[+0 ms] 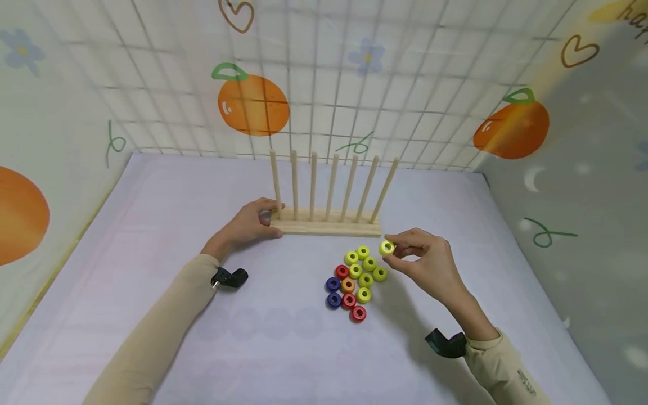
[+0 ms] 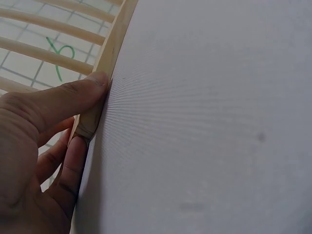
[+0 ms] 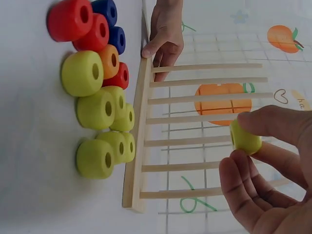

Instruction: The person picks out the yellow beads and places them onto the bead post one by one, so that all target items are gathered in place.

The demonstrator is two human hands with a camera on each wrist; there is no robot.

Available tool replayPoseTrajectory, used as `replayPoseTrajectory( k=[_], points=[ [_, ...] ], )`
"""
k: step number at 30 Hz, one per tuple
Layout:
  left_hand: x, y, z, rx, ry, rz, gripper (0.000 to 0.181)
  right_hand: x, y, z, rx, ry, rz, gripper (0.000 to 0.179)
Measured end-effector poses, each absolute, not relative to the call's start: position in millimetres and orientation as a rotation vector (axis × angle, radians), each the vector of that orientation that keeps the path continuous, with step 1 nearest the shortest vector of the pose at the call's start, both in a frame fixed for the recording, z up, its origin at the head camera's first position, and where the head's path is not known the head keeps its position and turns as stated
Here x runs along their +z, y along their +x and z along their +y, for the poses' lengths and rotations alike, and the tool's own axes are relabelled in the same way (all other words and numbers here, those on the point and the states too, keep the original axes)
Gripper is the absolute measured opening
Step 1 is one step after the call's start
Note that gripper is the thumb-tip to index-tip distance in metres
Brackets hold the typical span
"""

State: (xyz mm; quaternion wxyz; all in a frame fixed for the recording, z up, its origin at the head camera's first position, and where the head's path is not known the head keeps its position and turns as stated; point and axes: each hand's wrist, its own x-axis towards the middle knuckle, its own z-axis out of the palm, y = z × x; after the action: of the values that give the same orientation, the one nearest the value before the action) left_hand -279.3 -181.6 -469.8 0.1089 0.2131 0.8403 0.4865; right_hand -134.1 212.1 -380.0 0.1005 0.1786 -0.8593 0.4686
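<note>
A wooden stand [image 1: 324, 226] with a row of several upright pegs stands toward the back of the table. My left hand [image 1: 249, 220] grips its left end, thumb at the front edge and fingers behind, as the left wrist view shows. My right hand [image 1: 427, 261] pinches a yellow-green bead [image 1: 387, 247] between thumb and fingers, above the table near the stand's right end. The bead has a hole through it. In front of the stand lie more beads: several yellow-green beads [image 1: 365, 279], red beads [image 1: 349, 300], an orange bead [image 1: 347, 285] and two dark blue beads [image 1: 333, 300].
A white cloth [image 1: 283, 360] covers the table. Behind it rises a wire grid [image 1: 324, 112] with a sheet printed with oranges, and patterned sheets hang at both sides. Dark wrist camera mounts [image 1: 230, 278] sit on both of my wrists.
</note>
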Motion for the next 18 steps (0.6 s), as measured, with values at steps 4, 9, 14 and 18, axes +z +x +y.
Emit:
replayPoseTrajectory(
  k=[4,9,14,18],
  points=[
    [-469,-280,-182,1.409,0.634,2.490,0.069,-372,-136,205,1.374,0.542,-2.554,0.038],
    [-469,-280,-182,1.389,0.616,2.510,0.069,-350,-132,191,1.389,0.565,-2.543,0.034],
    [-469,-279,-183,1.382,0.607,2.499,0.071,-346,-141,188,1.413,0.587,-2.515,0.034],
    [-469,-279,-181,1.386,0.611,2.485,0.071,-349,-155,193,1.408,0.602,-2.495,0.034]
  ],
)
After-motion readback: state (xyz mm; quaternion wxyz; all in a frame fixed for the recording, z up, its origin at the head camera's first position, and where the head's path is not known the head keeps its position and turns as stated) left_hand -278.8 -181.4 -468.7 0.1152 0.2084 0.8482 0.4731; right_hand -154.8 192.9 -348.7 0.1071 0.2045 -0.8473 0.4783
